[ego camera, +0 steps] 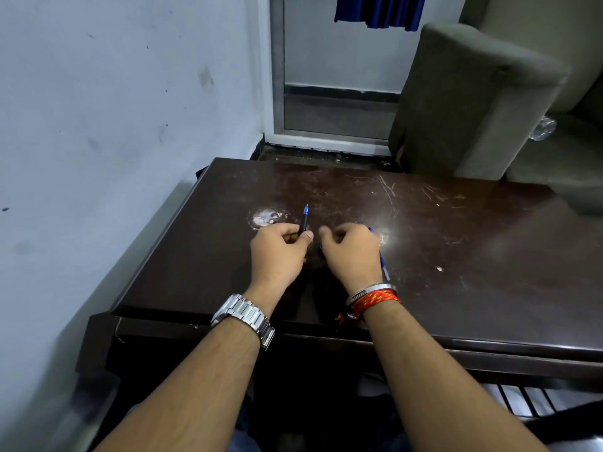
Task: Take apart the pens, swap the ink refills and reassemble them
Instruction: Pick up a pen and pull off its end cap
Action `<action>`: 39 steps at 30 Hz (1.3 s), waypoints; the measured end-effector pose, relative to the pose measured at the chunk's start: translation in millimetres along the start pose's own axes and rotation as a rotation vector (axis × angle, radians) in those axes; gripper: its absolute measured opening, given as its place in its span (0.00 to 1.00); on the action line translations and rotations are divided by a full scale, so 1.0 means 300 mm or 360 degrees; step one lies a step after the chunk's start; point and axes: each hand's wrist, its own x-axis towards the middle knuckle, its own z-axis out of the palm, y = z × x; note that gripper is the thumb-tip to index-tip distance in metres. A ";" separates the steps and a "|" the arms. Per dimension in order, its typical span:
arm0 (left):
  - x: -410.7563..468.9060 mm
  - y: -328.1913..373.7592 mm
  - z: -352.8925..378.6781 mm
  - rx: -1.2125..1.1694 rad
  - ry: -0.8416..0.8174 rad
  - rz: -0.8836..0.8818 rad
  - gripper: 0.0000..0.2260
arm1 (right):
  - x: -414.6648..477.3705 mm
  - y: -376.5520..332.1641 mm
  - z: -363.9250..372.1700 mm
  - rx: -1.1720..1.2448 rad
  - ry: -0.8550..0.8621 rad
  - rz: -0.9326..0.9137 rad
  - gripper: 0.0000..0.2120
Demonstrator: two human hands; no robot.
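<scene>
My left hand [279,251] grips a dark pen with a blue tip [305,218], which points up and away from me above the dark wooden table [456,256]. My right hand [350,252] is curled just to the right of it, thumb nearly touching my left thumb. A blue pen [384,267] runs under the right hand's outer side toward the wrist; whether the hand grips it or it lies on the table beneath is hidden. Anything between the right fingers cannot be seen.
A pale wall stands close on the left. A grey upholstered chair [473,99] sits beyond the table's far right corner, beside a doorway [332,93]. A white worn patch [266,218] marks the tabletop near my left hand.
</scene>
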 end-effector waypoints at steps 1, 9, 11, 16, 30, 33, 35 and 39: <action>0.001 0.000 0.000 0.0062 -0.0008 0.0034 0.06 | 0.001 -0.012 -0.006 0.0195 0.0029 -0.0013 0.19; -0.023 0.033 0.000 0.0216 -0.0078 0.0281 0.04 | -0.008 -0.031 0.005 0.0834 -0.0150 0.0045 0.11; -0.021 0.034 -0.002 0.0212 -0.0077 0.0287 0.03 | -0.001 -0.031 0.002 0.0864 -0.0152 0.0043 0.10; -0.014 0.032 -0.007 0.0328 -0.0163 0.0278 0.02 | -0.003 -0.023 -0.003 0.0867 -0.0227 0.0037 0.11; -0.016 0.035 0.002 0.0416 -0.0327 0.0345 0.09 | 0.010 -0.010 0.017 0.1086 -0.0138 0.0197 0.12; -0.019 0.038 0.005 0.0407 -0.0321 0.0369 0.08 | 0.019 -0.007 0.013 0.1213 -0.0160 0.0165 0.13; -0.021 0.040 0.006 0.0355 -0.0284 0.0374 0.06 | 0.022 -0.010 0.010 0.1346 -0.0225 0.0185 0.14; -0.019 0.033 0.006 0.0377 -0.0248 0.0360 0.13 | 0.016 0.002 0.002 0.1282 -0.0195 0.0184 0.16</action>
